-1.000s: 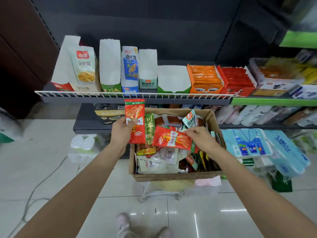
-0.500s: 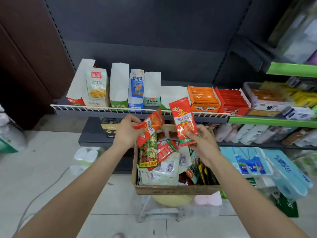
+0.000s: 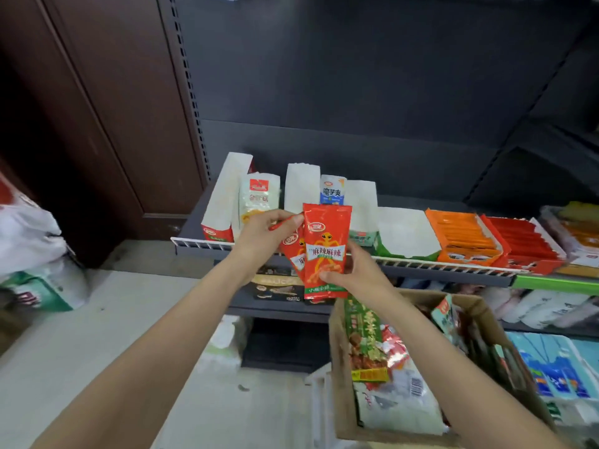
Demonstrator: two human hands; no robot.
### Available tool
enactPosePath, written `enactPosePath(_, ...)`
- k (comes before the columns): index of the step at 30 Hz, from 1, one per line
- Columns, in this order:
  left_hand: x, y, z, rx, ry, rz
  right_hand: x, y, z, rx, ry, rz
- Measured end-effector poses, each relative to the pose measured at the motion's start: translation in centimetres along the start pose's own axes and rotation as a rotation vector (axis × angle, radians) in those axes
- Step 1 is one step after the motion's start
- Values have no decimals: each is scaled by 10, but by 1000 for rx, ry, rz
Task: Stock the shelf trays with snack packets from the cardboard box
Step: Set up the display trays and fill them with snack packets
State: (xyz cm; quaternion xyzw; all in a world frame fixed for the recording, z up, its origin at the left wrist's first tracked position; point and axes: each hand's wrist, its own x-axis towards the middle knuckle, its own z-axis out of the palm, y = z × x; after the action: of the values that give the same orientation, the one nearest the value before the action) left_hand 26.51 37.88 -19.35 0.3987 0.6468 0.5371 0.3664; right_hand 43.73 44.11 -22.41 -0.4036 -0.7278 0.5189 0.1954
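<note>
My right hand (image 3: 355, 275) pinches an upright red snack packet (image 3: 325, 244) by its lower right edge, in front of the shelf rail. Behind it, a second red packet (image 3: 293, 252) is gripped by my left hand (image 3: 262, 234); the front packet covers most of it. Both packets hang in front of the shelf's white paper trays (image 3: 301, 191). The open cardboard box (image 3: 340, 400), full of mixed snack packets, sits low at the right, below my right forearm.
The shelf's white wire rail (image 3: 437, 264) runs along its front edge. Orange (image 3: 463, 238) and red (image 3: 525, 244) display boxes fill the right of the shelf. A lower shelf holds dark boxes (image 3: 275, 283). Bags (image 3: 35, 254) lie on the floor at left, blue tissue packs (image 3: 551, 367) at right.
Both hands have risen out of the box toward the shelf and come together; the two red packets now overlap. The view has tilted up and left.
</note>
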Motion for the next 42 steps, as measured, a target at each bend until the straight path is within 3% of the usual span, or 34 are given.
enactPosePath(3, 19, -8, -39, -89, -43, 5, 32, -21, 38, 1, 21, -6)
enactPosePath(8, 49, -16, -93, 86, -27, 109, 82, -51, 95, -170, 21, -56)
enactPosePath(14, 103, -9, -129, 158, -29, 189, 143, -79, 112, 61, 30, -59)
enactPosePath(17, 146, -15, -145, 59, 89, 128, 182, -88, 107, 103, 93, -58)
enactPosePath(20, 204, -38, -166, 283, 220, 5, 230, -98, 98, 218, 201, -73)
enactPosePath(23, 252, -59, -178, 575, 154, -166, 277, -111, 95, 297, 251, -89)
enactPosePath(27, 289, -71, -180, 723, 2, -258, 335, -120, 102, 282, 269, -47)
enactPosePath(30, 303, -76, -181, 730, -58, -327, 368, -118, 113, 261, 233, 4)
enactPosePath(35, 311, -79, -188, 721, -87, -338, 397, -105, 130, 15, 224, 103)
enactPosePath(42, 311, -87, -196, 650, -147, -353, 408, -95, 145, -192, 195, 121)
